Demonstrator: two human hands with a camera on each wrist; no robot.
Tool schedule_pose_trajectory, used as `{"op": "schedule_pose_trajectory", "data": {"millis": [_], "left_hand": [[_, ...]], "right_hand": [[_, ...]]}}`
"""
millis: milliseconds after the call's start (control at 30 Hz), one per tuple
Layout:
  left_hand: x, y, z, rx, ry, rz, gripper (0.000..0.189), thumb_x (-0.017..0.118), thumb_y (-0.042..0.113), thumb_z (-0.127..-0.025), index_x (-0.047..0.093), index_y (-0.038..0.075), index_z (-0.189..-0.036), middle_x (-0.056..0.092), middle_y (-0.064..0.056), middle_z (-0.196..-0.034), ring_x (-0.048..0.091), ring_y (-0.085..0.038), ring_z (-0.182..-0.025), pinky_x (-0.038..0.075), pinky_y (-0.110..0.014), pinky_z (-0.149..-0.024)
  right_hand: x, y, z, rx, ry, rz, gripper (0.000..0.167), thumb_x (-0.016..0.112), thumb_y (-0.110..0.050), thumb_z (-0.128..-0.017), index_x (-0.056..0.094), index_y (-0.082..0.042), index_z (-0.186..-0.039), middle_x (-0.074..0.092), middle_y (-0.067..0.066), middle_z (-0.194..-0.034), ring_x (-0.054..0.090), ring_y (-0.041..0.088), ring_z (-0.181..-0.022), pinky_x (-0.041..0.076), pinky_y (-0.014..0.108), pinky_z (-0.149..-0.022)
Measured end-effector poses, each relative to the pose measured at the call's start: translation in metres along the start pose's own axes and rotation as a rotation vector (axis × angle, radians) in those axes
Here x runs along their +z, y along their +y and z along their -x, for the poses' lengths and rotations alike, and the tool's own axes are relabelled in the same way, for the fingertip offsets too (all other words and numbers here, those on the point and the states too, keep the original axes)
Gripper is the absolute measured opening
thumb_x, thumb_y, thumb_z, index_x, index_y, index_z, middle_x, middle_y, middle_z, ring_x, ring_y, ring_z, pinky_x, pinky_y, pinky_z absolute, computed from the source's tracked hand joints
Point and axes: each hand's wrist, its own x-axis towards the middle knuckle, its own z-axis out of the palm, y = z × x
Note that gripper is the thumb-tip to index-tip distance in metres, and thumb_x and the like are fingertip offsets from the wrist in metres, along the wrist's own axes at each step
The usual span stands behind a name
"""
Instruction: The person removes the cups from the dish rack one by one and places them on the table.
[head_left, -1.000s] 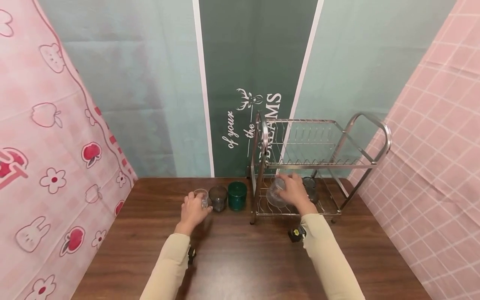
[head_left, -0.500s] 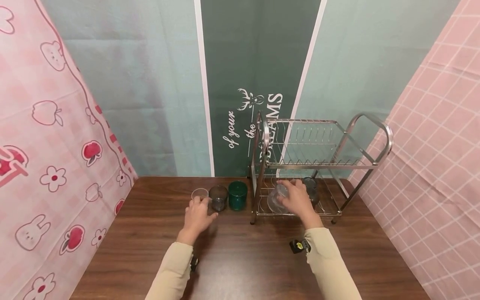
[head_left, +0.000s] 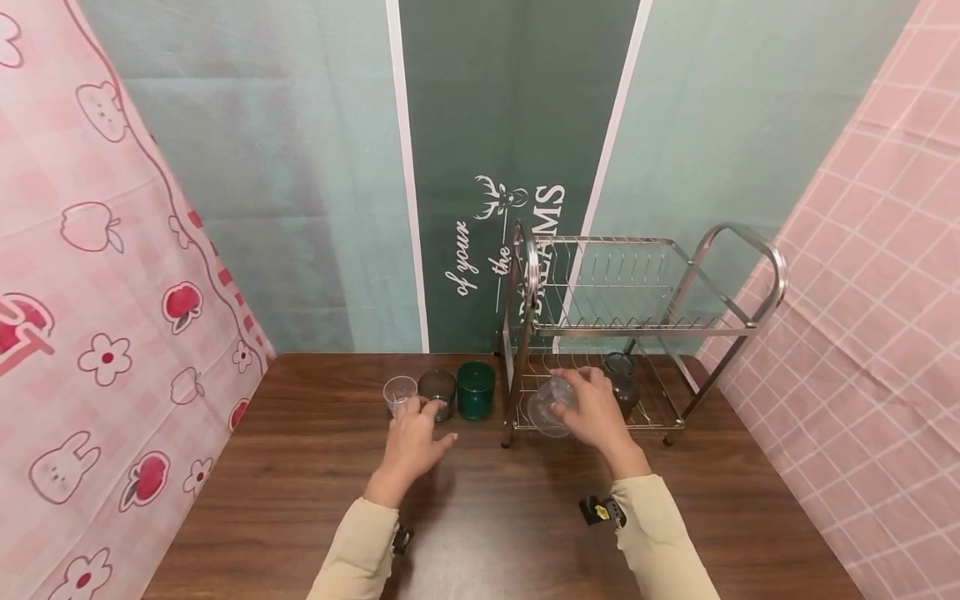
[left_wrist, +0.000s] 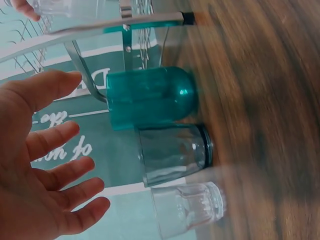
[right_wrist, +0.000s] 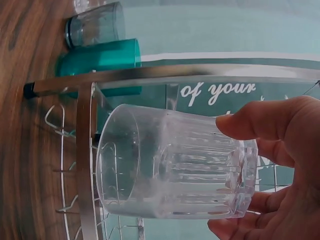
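Note:
My right hand grips a clear ribbed drinking glass by its base, mouth downward, at the front of the rack's lower tier. In the right wrist view, thumb and fingers lie on opposite sides of that base. My left hand holds nothing; its fingers are spread in the left wrist view, in front of a row of three upright glasses. From left to right these are a small clear glass, a grey glass and a teal glass.
A two-tier metal dish rack stands at the table's back right, its upper tier above my right hand. Dark glassware sits on its lower tier, partly hidden by that hand. The wooden table backs onto hanging cloths.
My left hand has left the small clear glass and shifted right and towards me. My right hand, still gripping the ribbed glass, has come slightly towards me.

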Motion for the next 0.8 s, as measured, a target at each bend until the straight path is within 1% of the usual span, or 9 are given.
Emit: {"op": "schedule_pose_trajectory", "data": {"millis": [67, 133, 200, 300, 400, 533, 633, 800], "left_hand": [[0.000, 0.003, 0.001, 0.038, 0.020, 0.023, 0.052, 0.080, 0.028, -0.069, 0.063, 0.002, -0.111, 0.053, -0.017, -0.106, 0.049, -0.034, -0.100, 0.040, -0.050, -0.080], [0.001, 0.006, 0.003, 0.081, 0.043, 0.041, 0.051, 0.080, 0.027, -0.068, 0.064, 0.001, -0.109, 0.052, -0.016, -0.104, 0.049, -0.034, -0.097, 0.041, -0.050, -0.079], [0.003, 0.009, 0.004, 0.110, 0.054, 0.065, 0.050, 0.080, 0.026, -0.068, 0.063, 0.001, -0.109, 0.052, -0.016, -0.104, 0.050, -0.034, -0.096, 0.041, -0.049, -0.077], [0.004, 0.012, 0.007, 0.117, 0.039, 0.117, 0.050, 0.080, 0.027, -0.069, 0.063, 0.004, -0.110, 0.052, -0.014, -0.106, 0.050, -0.033, -0.096, 0.041, -0.049, -0.079], [0.006, 0.015, 0.008, 0.109, 0.005, 0.182, 0.051, 0.079, 0.028, -0.071, 0.062, 0.006, -0.114, 0.052, -0.013, -0.109, 0.050, -0.032, -0.100, 0.041, -0.048, -0.083], [0.009, 0.020, 0.008, 0.067, -0.042, 0.285, 0.053, 0.078, 0.029, -0.074, 0.060, 0.009, -0.119, 0.051, -0.009, -0.112, 0.048, -0.028, -0.107, 0.041, -0.046, -0.087], [0.013, 0.024, 0.008, 0.036, -0.069, 0.347, 0.053, 0.077, 0.029, -0.075, 0.059, 0.011, -0.121, 0.050, -0.008, -0.114, 0.048, -0.026, -0.109, 0.041, -0.045, -0.088], [0.021, 0.030, 0.009, 0.043, -0.073, 0.418, 0.054, 0.078, 0.028, -0.074, 0.059, 0.009, -0.121, 0.051, -0.009, -0.115, 0.049, -0.026, -0.108, 0.041, -0.045, -0.089]], "right_hand": [[0.000, -0.002, 0.002, -0.008, 0.009, -0.011, 0.048, 0.075, -0.012, -0.071, 0.062, -0.010, -0.117, 0.046, 0.028, -0.114, 0.043, 0.045, -0.102, 0.042, 0.055, -0.073], [0.001, -0.003, 0.005, -0.011, 0.016, -0.025, 0.049, 0.075, -0.011, -0.071, 0.062, -0.010, -0.117, 0.047, 0.028, -0.114, 0.043, 0.045, -0.103, 0.042, 0.056, -0.074], [0.002, -0.004, 0.007, -0.004, 0.014, -0.044, 0.049, 0.075, -0.011, -0.071, 0.061, -0.010, -0.119, 0.047, 0.028, -0.114, 0.044, 0.045, -0.105, 0.041, 0.056, -0.076], [0.004, -0.006, 0.011, 0.017, 0.007, -0.075, 0.050, 0.075, -0.012, -0.072, 0.061, -0.011, -0.120, 0.047, 0.028, -0.115, 0.046, 0.044, -0.104, 0.041, 0.056, -0.077], [0.005, -0.007, 0.014, 0.031, 0.003, -0.098, 0.051, 0.076, -0.014, -0.072, 0.060, -0.012, -0.121, 0.048, 0.027, -0.114, 0.049, 0.042, -0.101, 0.041, 0.056, -0.077], [0.005, -0.007, 0.018, 0.032, 0.014, -0.113, 0.050, 0.076, -0.014, -0.072, 0.060, -0.011, -0.120, 0.050, 0.026, -0.111, 0.051, 0.040, -0.098, 0.041, 0.055, -0.078], [0.004, -0.008, 0.020, 0.033, 0.017, -0.121, 0.050, 0.076, -0.014, -0.072, 0.060, -0.011, -0.119, 0.052, 0.026, -0.110, 0.051, 0.039, -0.099, 0.041, 0.055, -0.077], [0.002, -0.009, 0.023, 0.029, 0.021, -0.143, 0.048, 0.074, -0.014, -0.073, 0.060, -0.010, -0.119, 0.053, 0.024, -0.109, 0.051, 0.037, -0.098, 0.042, 0.054, -0.076]]}}
